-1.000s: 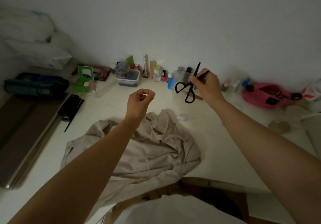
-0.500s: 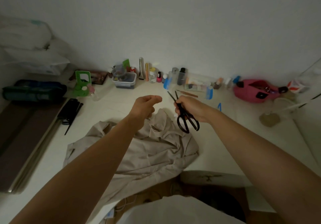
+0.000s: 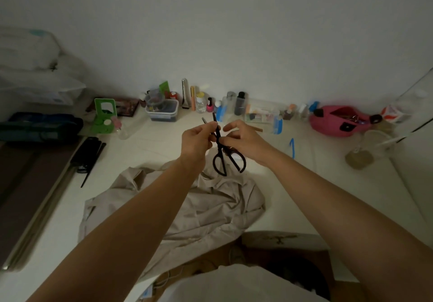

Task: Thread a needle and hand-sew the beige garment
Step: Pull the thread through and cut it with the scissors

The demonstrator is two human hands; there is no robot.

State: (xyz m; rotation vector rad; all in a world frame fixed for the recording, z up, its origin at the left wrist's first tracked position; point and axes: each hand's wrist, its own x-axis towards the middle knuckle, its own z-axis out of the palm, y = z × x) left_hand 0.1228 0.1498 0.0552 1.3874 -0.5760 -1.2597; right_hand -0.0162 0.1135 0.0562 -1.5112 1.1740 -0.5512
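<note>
Just above the middle of the frame the right hand (image 3: pixel 243 141) grips the black scissors (image 3: pixel 225 151) near the pivot, blades up and slightly apart, loops hanging; the left hand (image 3: pixel 195 141) is closed in a pinch beside the blades, probably on thread, though neither thread nor needle can be made out; the beige garment (image 3: pixel 210 208) lies crumpled on the white table (image 3: pixel 316 184) below the hands, lower centre; it looks light, soft and limp, so it is best pinched flat near the seam being sewn.
</note>
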